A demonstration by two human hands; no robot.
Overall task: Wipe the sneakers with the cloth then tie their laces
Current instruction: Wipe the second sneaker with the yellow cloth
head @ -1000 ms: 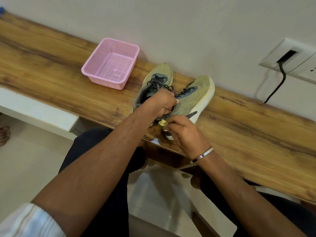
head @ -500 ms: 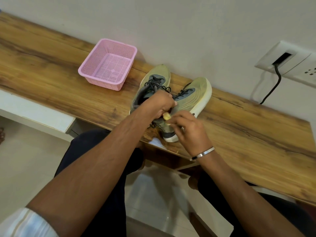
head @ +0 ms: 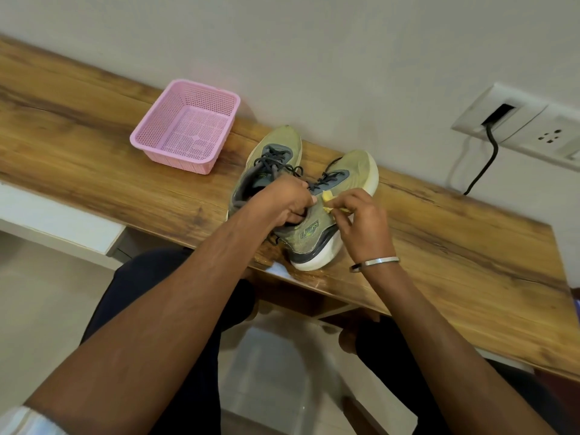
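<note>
We sit at a long wooden worktop (head: 94,171) that runs along a pale wall (head: 314,58). On the wall at the far right is a white socket plate (head: 518,120) with a black cable (head: 483,164) hanging from it. A pink basket (head: 185,127) stands on the worktop to the left, well apart from the shoes.

Two green sneakers lie side by side near the worktop's near edge, toes pointing to the wall. The left sneaker (head: 276,152) stands flat, its dark laces (head: 276,163) loose over the tongue. The right sneaker (head: 317,240) is tipped onto its side so that its white sole faces right.

Our left hand (head: 282,202) reaches over the gap between the two and its fingers (head: 298,211) are clenched on the collar of the right sneaker, steadying it. Our right hand (head: 361,224), with a metal bangle (head: 375,263) at the wrist, rests on the upper of that sneaker, and its fingers (head: 339,208) pinch a small yellow cloth (head: 328,200) against the side just below the laces. Only a scrap of the cloth shows between the fingertips.
</note>
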